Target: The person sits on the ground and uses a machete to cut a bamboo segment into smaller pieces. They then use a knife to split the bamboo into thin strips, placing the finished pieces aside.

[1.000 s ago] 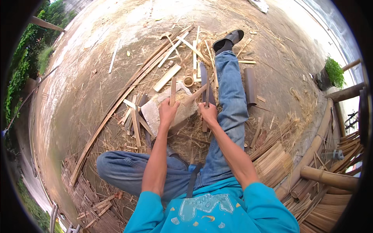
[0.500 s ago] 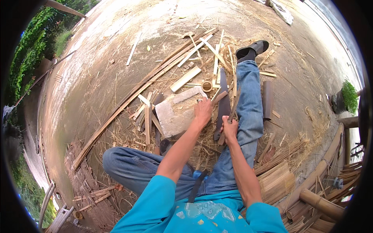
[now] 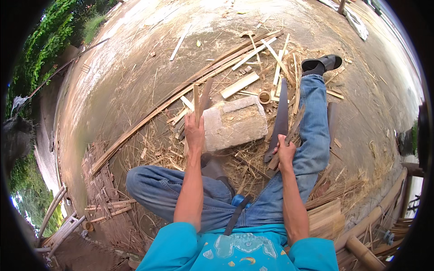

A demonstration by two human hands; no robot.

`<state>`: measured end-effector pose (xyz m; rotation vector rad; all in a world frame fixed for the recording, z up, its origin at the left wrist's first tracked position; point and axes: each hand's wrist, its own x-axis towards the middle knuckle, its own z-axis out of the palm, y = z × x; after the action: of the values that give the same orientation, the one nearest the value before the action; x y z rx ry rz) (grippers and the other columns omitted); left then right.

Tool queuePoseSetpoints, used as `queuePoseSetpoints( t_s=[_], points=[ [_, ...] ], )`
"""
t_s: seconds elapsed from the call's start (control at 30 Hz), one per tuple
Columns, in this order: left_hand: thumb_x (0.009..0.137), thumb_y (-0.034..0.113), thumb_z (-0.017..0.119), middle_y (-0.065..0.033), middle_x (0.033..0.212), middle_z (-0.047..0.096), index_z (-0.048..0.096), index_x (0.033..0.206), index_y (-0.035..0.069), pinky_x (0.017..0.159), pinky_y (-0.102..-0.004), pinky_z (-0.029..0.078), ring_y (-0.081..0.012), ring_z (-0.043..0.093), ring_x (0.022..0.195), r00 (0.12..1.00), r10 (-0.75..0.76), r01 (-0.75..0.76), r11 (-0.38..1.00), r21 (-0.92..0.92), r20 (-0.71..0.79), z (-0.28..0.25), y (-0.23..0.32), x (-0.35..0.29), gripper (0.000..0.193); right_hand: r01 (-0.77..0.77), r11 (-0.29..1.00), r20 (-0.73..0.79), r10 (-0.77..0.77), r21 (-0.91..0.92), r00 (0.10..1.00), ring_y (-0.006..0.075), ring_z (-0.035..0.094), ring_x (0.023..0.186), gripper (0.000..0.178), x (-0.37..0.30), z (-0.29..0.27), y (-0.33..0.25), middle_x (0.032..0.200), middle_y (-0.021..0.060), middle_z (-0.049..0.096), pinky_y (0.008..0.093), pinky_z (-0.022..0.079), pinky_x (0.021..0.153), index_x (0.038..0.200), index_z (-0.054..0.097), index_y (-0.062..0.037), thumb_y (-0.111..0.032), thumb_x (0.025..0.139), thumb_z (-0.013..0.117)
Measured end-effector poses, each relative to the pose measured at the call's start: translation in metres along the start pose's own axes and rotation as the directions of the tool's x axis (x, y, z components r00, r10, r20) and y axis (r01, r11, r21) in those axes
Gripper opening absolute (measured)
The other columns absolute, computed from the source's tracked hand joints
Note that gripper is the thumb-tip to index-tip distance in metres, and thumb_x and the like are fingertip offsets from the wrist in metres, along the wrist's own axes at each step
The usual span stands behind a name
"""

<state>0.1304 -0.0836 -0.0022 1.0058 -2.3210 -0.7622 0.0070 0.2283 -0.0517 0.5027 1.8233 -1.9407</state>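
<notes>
My left hand (image 3: 195, 134) is closed around a brown bamboo strip (image 3: 196, 100) that points away from me, left of a pale stone block (image 3: 239, 124). A darker bamboo piece (image 3: 206, 94) stands out beside it; whether I grip that too is unclear. My right hand (image 3: 286, 151) is closed round a long, narrow, brownish knife-like tool (image 3: 297, 121), held beside my right leg. Its lower end (image 3: 273, 163) shows below my fist. Just left of that hand lies a dark tapered saw blade (image 3: 280, 110) on the ground.
Long bamboo poles (image 3: 149, 118) run diagonally across the ground. A split bamboo piece (image 3: 240, 86) and a bamboo ring (image 3: 264, 97) lie beyond the block. A dark tube (image 3: 332, 119) lies right of my leg, and split slats (image 3: 325, 219) are stacked near my right hip.
My left hand has moved left from the block's top to the bamboo pieces beside it. The short bamboo piece it held is no longer in it. My right hand keeps its tool.
</notes>
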Motion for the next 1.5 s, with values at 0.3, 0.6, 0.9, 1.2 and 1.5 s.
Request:
queuePoseSetpoints(
  t_s=[0.3, 0.6, 0.9, 1.2, 1.5],
  points=[
    [0.092, 0.021, 0.072, -0.0246, 0.134, 0.056, 0.055, 0.143, 0.003, 0.106, -0.051, 0.043, -0.043, 0.056, 0.123, 0.993, -0.101, 0.113, 0.966, 0.232, -0.06, 0.009, -0.029, 0.001, 0.057, 0.008, 1.0, -0.001, -0.008, 0.017, 1.0, 0.01, 0.054, 0.052, 0.025, 0.0, -0.002, -0.007, 0.074, 0.0001, 0.055, 0.0283, 0.049, 0.046, 0.112, 0.066, -0.0004, -0.023, 0.101, 0.067],
    [0.091, 0.021, 0.074, -0.0211, 0.119, 0.071, 0.069, 0.124, 0.003, 0.099, -0.0449, 0.051, -0.0383, 0.067, 0.113, 0.95, 0.187, -0.208, 0.976, 0.059, 0.252, 0.132, 0.048, 0.103, 0.038, -0.035, 0.999, 0.003, 0.035, 0.026, 0.999, 0.0096, 0.055, 0.052, 0.028, -0.007, 0.003, -0.015, 0.075, 0.0, 0.056, 0.0269, 0.048, 0.047, 0.116, 0.067, 0.0006, -0.023, 0.102, 0.066],
    [0.09, 0.012, 0.065, -0.0231, 0.112, 0.065, 0.059, 0.122, 0.004, 0.09, -0.0563, 0.053, -0.0447, 0.065, 0.108, 0.86, 0.134, -0.311, 0.902, 0.299, 0.492, 0.224, 0.023, 0.141, 0.034, -0.098, 0.995, -0.003, 0.098, -0.019, 0.995, 0.0091, 0.055, 0.053, 0.032, -0.001, 0.01, -0.018, 0.073, 0.0004, 0.056, 0.0268, 0.049, 0.049, 0.118, 0.067, 0.0025, -0.025, 0.101, 0.068],
    [0.087, 0.002, 0.063, -0.0149, 0.104, 0.073, 0.066, 0.123, -0.001, 0.086, -0.0445, 0.056, -0.0295, 0.071, 0.093, 0.744, -0.067, 0.293, 0.927, -0.234, 0.665, 0.158, 0.026, 0.166, 0.036, -0.058, 0.998, 0.072, 0.059, -0.007, 0.996, 0.0083, 0.056, 0.053, 0.029, -0.006, 0.018, -0.019, 0.07, -0.0003, 0.059, 0.027, 0.046, 0.05, 0.114, 0.068, 0.0025, -0.023, 0.101, 0.068],
    [0.095, 0.005, 0.071, -0.0106, 0.139, 0.064, 0.055, 0.138, 0.006, 0.109, -0.0379, 0.049, -0.02, 0.061, 0.126, 0.562, 0.07, 0.772, 0.315, -0.553, 0.824, 0.065, 0.109, 0.024, 0.046, 0.177, 0.973, 0.241, -0.21, 0.151, 0.948, 0.0219, 0.068, 0.114, 0.054, -0.024, 0.052, -0.043, 0.133, 0.0184, 0.066, 0.0327, 0.062, 0.085, 0.14, 0.059, 0.0039, -0.029, 0.099, 0.072]
  ],
)
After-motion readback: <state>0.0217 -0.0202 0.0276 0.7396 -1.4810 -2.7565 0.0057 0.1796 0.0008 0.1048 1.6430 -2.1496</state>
